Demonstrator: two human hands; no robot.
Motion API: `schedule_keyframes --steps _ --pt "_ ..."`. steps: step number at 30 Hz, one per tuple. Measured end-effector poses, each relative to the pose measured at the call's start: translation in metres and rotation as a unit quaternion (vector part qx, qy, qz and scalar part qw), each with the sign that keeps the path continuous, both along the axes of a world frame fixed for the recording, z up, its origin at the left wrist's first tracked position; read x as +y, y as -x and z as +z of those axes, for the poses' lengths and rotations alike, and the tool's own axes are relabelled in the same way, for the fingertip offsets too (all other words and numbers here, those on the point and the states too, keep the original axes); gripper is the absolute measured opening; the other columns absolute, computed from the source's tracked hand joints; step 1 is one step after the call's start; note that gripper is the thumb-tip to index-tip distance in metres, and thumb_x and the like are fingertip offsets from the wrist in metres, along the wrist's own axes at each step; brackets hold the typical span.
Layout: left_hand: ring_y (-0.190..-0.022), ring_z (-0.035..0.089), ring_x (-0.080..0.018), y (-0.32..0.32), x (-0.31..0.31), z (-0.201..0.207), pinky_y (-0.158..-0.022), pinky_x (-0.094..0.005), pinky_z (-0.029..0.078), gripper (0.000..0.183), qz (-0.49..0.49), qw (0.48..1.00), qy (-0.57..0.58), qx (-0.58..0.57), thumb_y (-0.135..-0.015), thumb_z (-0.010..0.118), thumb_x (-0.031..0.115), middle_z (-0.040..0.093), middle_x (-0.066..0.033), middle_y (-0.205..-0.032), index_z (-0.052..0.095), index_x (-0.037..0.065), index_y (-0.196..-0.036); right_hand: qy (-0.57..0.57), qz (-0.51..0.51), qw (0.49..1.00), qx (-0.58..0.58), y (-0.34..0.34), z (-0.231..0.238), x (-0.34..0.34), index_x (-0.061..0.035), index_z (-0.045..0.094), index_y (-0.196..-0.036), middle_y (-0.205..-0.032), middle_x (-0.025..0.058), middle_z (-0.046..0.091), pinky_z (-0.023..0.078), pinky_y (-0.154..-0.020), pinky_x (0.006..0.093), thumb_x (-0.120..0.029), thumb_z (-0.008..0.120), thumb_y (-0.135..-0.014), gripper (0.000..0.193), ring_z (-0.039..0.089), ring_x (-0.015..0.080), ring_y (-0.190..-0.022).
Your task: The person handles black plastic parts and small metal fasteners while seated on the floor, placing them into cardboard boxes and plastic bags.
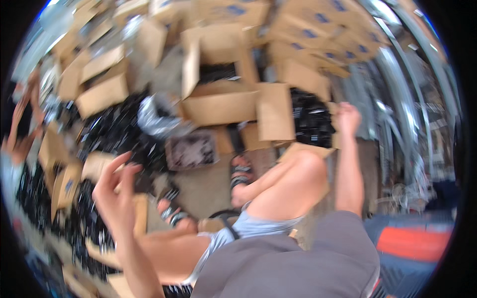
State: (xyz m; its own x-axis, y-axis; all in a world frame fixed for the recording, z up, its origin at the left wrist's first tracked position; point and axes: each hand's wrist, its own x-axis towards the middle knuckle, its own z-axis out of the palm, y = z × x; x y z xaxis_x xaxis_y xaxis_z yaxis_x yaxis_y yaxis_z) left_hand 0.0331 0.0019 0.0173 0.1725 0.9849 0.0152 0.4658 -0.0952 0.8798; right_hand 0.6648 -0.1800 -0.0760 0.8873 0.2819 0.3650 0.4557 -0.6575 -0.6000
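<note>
My left hand is raised over a heap of black glossy packets, its fingers bent but apart, with nothing seen in it. Out to the right, my right hand looks curled closed beside a cardboard box full of black packets. Blur hides whether its fingers grip anything. Between my hands stands an open cardboard box with some black packets low inside. In front of it are a grey plastic bag and a small box with dark contents.
Flat cardboard boxes are stacked at the far right. More open boxes stand at the far left. Another person's hands show at the left edge. Metal rails and a red-and-dark object lie to my right.
</note>
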Motion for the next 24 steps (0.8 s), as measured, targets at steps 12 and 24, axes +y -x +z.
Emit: schedule_keyframes --steps 12,24 --pt "-0.098 0.07 -0.034 0.04 0.002 -0.118 -0.088 -0.0434 0.055 0.029 -0.209 0.915 0.019 0.344 -0.086 0.07 0.021 0.072 -0.0135 -0.113 0.074 0.01 -0.113 -0.014 0.426 0.819 0.383 0.405 -0.019 0.088 -0.0063 0.067 -0.11 -0.089 0.0024 0.065 0.049 -0.07 0.0234 -0.016 0.062 -0.101 0.014 0.06 0.0065 -0.08" --pt "-0.096 0.071 -0.0371 0.039 -0.025 -0.371 -0.083 -0.0456 0.059 0.02 -0.166 0.844 0.107 0.499 -0.079 0.073 0.018 0.074 -0.0195 -0.097 0.072 0.004 -0.094 -0.053 0.333 0.725 0.601 0.398 -0.092 0.103 -0.0008 0.064 -0.118 -0.093 0.0062 0.069 0.054 -0.073 0.0262 -0.018 0.06 -0.101 0.024 0.066 0.0113 -0.082"
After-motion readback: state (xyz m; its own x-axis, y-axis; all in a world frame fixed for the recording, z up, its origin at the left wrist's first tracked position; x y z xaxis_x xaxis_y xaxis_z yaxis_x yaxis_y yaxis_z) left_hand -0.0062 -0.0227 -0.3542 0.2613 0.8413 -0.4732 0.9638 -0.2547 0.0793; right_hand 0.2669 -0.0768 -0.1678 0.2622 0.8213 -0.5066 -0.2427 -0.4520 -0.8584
